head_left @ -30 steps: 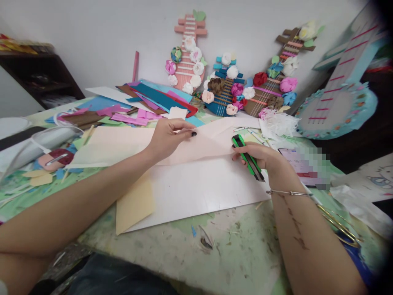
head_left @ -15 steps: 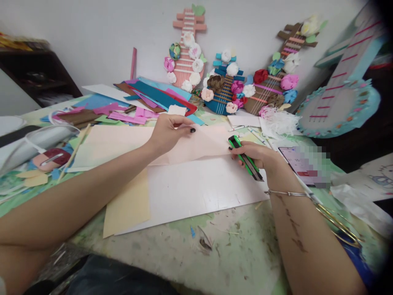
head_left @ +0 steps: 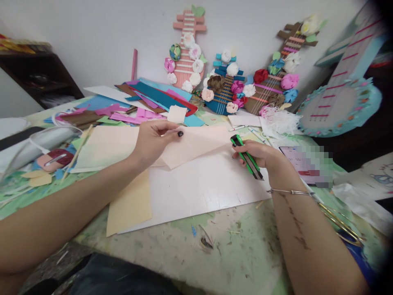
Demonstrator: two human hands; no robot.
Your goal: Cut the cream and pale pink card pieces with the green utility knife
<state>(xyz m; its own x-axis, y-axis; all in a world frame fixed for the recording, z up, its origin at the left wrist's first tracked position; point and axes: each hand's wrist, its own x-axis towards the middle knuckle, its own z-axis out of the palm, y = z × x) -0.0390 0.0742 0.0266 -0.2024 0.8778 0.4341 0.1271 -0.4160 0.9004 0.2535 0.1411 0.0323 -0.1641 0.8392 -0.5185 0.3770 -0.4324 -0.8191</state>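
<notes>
My left hand [head_left: 155, 141] pinches the edge of a pale pink paper sheet [head_left: 196, 143] between thumb and fingers. Part of the sheet is lifted, with a corner hanging over a white board [head_left: 196, 190]. A green and black utility knife [head_left: 247, 157] is in my right hand [head_left: 258, 151], at the right end of the board; its fingers are wrapped round the handle. Beneath my left forearm lies a yellow paper sheet [head_left: 132, 205], overlapping the board's left end.
Decorated paper instruments, among them a pink one [head_left: 187, 61], lean against the wall. Coloured paper scraps [head_left: 159, 96] pile up at the back. A phone [head_left: 302, 164] lies right of my right hand, near a tangle of white strings [head_left: 281, 119]. Scissors [head_left: 339, 223] lie beside my right forearm.
My left hand has moved left along with the pink sheet's edge, and the sheet's lower corner now hangs more visibly. My right hand, with the utility knife, stays nearly in place.
</notes>
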